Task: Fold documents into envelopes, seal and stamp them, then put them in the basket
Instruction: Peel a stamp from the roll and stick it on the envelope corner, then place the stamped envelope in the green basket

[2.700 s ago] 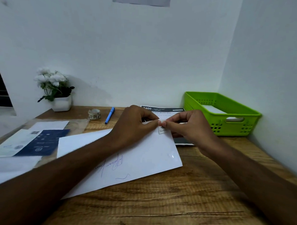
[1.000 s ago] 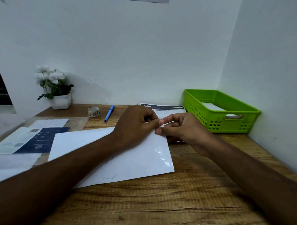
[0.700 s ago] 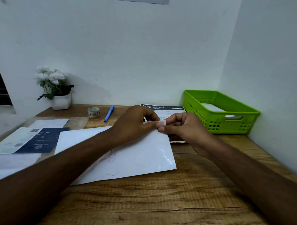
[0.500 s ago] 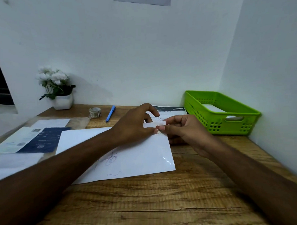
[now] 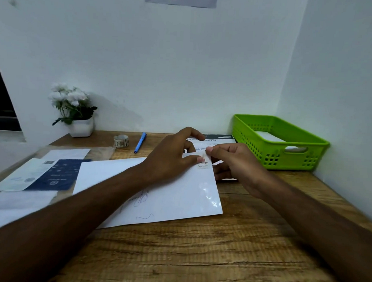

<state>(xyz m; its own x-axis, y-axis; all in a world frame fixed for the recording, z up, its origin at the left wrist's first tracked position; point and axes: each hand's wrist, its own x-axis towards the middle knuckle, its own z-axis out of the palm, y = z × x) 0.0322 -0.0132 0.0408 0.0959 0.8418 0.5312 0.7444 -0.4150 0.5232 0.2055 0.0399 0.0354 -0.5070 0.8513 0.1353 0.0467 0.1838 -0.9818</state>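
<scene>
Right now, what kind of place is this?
Probably a little desk corner for getting mail ready, at home or an office. Clues: the white envelope getting a stamp on the wooden desk, and the green basket holding paper.

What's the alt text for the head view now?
Left hand presses a small stamp onto the far right corner of a white envelope on a wooden desk, right hand pinching the stamp's top edge. A green basket holding white paper sits at right.

Wooden table [image 5: 219, 258] bears envelope [image 5: 179, 193], papers [image 5: 42, 173], pen [image 5: 140, 142], tape roll [image 5: 121, 141], flowerpot [image 5: 81, 127], basket [image 5: 285, 159].
</scene>
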